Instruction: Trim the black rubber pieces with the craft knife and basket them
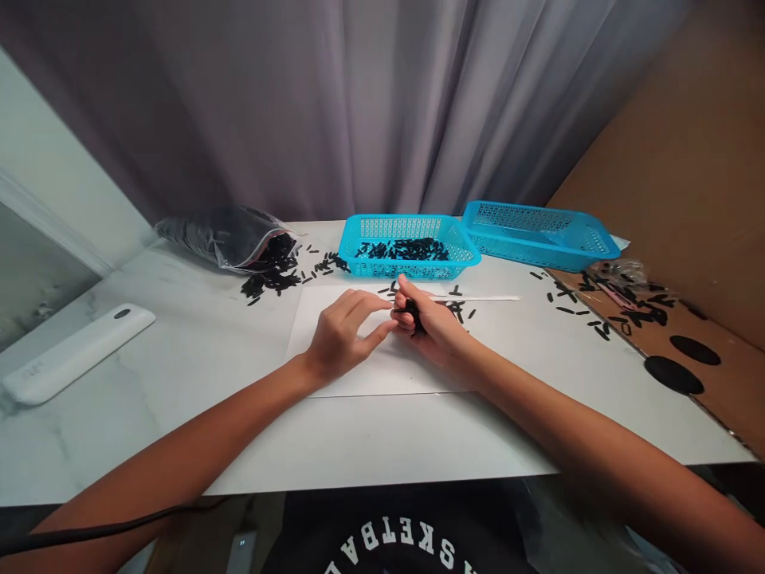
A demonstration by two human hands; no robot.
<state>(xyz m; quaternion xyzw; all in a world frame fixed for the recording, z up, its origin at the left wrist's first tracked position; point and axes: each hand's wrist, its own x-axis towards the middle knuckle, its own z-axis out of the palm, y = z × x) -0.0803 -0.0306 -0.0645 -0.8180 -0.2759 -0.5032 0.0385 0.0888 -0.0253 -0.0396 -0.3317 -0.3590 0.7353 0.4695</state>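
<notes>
My right hand [433,323] is curled round several small black pieces [413,316] above a white sheet [358,383]. Beside it on the left, my left hand [347,331] has its thumb and forefinger brought near the right hand's fingers, at the end of a dark piece. Whether the left fingertips grip that piece is too small to tell. Just beyond the hands, a blue basket [409,271] holds many black oblong pieces [412,249]. A thin white stick [484,298] lies behind the right hand, with loose black pieces around it.
At the back left, an open clear bag [209,239] spills black pieces. A second blue basket [538,251] stands at the back right. Black ovals [674,375] and scattered pieces lie on cardboard [723,391] at the right. A white device [80,351] rests at the left.
</notes>
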